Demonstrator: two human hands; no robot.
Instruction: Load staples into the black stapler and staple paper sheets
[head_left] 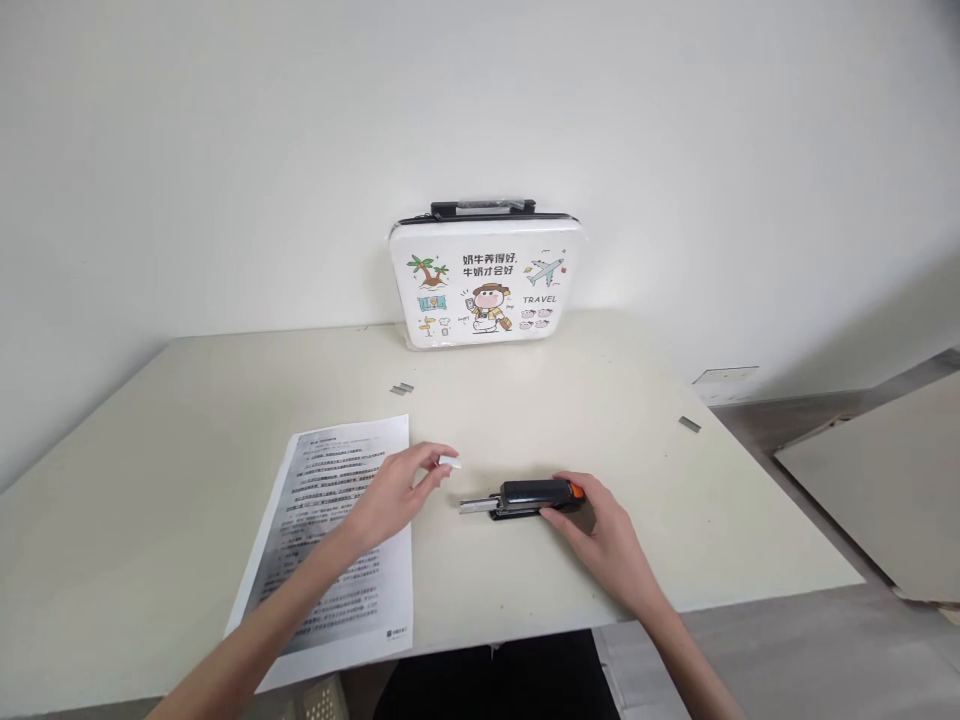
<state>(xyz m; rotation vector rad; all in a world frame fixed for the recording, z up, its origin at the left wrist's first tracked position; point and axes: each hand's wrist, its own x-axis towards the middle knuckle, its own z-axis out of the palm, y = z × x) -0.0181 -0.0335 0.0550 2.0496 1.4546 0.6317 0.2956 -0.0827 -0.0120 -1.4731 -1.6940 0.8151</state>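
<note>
A black stapler point(532, 495) with an orange end lies on the table, its metal staple tray point(478, 506) sticking out to the left. My right hand point(604, 530) is closed around the stapler's right end, thumb on the near side and fingers on the far side. Just left of the tray, my left hand point(397, 492) pinches a small pale strip of staples point(450, 461) between thumb and fingertips. The strip is raised over the table, apart from the stapler. Under my left forearm lies a printed sheet of paper point(352, 600), partly covered by it.
Small grey staple strips point(402, 388) lie beyond the paper, and another staple strip point(690, 424) lies near the table's right edge. At the back, a white case point(487, 290) with cartoon prints and a black handle leans on the wall. The pale table point(600, 400) ends near my lap.
</note>
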